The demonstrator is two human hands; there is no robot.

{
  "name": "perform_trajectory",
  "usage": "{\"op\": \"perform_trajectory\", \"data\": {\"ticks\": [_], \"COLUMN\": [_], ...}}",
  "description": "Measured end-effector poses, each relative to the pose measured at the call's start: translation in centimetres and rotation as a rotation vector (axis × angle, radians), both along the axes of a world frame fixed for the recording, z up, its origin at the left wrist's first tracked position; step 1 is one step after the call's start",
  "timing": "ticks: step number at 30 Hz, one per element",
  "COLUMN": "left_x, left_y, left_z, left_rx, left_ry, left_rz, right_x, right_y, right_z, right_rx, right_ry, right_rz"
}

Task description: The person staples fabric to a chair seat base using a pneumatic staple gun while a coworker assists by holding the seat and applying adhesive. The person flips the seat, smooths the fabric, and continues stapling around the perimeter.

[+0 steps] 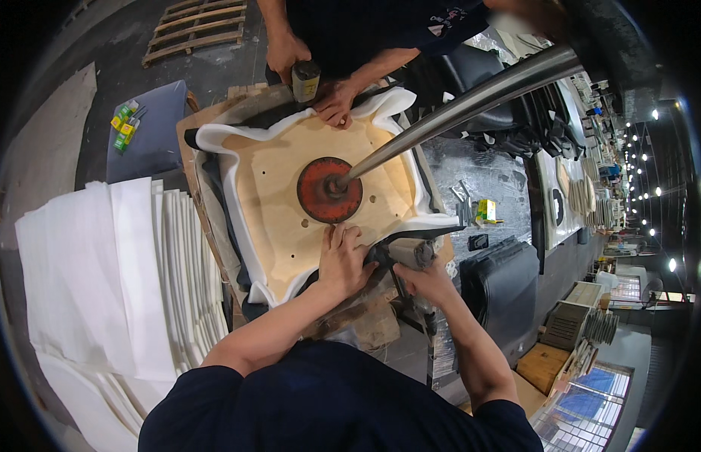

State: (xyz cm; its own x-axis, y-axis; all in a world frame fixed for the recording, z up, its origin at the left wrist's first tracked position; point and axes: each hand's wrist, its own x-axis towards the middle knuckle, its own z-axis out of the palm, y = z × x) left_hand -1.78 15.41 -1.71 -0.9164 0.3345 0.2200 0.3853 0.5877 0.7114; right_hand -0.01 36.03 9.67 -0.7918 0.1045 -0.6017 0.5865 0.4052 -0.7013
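Observation:
A tan wooden panel lies face up, edged by white padding and black cover material. A red round disc on a slanting metal rod presses on its middle. My left hand is at the near edge, its fingers bent over the wood below the disc and its thumb by the black material, which it seems to grip. Just to its right, my right hand is closed round a staple gun, whose nose is hidden. Opposite me, a co-worker's hand holds another staple gun; their other hand presses the far edge.
White padding sheets are stacked at left, near a blue-grey padded piece carrying small green-yellow boxes. Black covers lie at right beside a plastic-covered table. A wooden pallet lies at far left.

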Motion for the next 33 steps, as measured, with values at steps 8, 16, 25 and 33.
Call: {"op": "perform_trajectory", "data": {"ticks": [8, 16, 25, 33], "left_x": [-0.3, -0.3, -0.2, -0.6], "left_y": [0.3, 0.3, -2.1, -1.4], "left_z": [-0.4, -0.4, 1.6, -0.3], "left_rx": [0.021, 0.062, -0.012, 0.034], "left_ry": [-0.123, -0.110, -0.114, 0.052], "left_rz": [0.021, 0.053, -0.025, -0.045], "right_x": [0.4, -1.2, -0.3, 2.2], "right_y": [-0.4, -2.1, -1.3, -1.1], "right_z": [-0.5, 0.2, -0.4, -1.0], "right_rx": [-0.062, 0.130, 0.052, -0.089], "right_ry": [-0.005, -0.132, -0.032, 0.031], "right_rz": [0.063, 0.103, 0.022, 0.008]}}
